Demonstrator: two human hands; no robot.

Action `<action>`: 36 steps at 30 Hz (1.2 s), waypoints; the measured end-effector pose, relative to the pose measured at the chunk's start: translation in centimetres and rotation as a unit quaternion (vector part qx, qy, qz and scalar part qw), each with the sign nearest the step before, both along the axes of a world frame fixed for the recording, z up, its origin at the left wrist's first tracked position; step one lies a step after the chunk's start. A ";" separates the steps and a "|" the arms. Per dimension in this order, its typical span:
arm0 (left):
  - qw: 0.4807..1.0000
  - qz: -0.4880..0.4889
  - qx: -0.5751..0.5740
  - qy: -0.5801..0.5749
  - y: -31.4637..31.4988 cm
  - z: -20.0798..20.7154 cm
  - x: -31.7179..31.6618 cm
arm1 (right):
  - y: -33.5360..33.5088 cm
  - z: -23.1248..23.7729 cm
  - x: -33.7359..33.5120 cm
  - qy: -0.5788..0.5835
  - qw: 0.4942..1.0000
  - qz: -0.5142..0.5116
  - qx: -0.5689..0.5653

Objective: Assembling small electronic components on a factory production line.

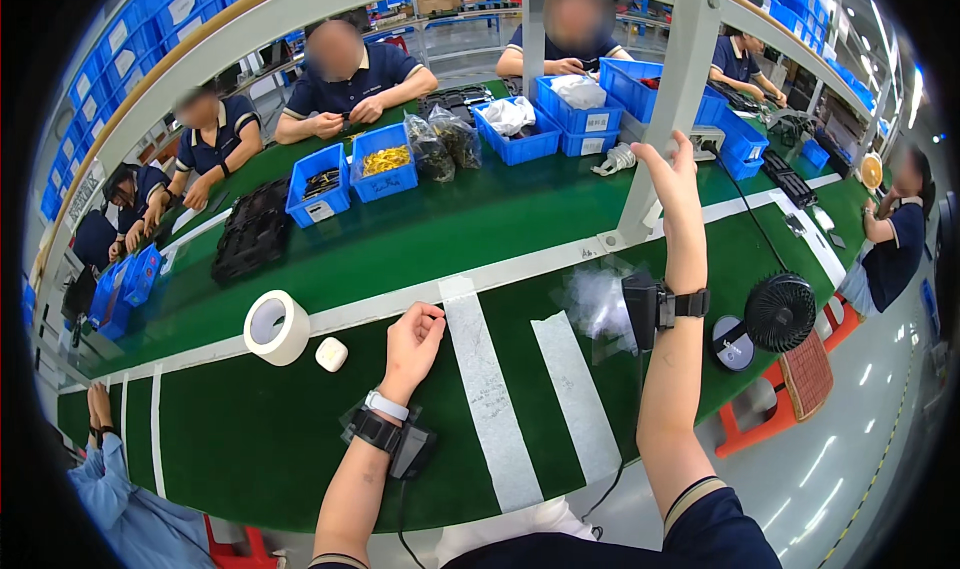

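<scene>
One curled left hand (411,345), its grip unclear, is just beside a pale strip (486,389) on the green table (255,424); well apart, the right hand (677,181), thumb and fingers parted, is in front of a white post (688,54)

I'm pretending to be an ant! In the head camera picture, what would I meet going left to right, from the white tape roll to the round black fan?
White tape roll → small white case → left hand → long pale strip → right hand → round black fan.
</scene>
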State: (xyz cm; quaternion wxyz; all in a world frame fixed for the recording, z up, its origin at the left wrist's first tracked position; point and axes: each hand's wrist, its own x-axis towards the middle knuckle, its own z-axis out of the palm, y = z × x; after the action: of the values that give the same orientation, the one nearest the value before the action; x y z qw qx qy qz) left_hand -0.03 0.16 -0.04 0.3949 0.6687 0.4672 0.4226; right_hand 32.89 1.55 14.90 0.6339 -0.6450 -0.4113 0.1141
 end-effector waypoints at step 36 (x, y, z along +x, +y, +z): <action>1.000 -0.006 0.002 0.016 0.2 0.0 0.1 | -0.4 0.1 -1.3 0.054 0.993 0.099 0.029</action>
State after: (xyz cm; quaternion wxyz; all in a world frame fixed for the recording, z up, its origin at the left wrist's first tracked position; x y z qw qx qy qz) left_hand 0.08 0.39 -0.04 0.3887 0.6791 0.4686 0.4100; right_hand 31.58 1.16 15.03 0.6592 -0.5752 -0.4417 0.1987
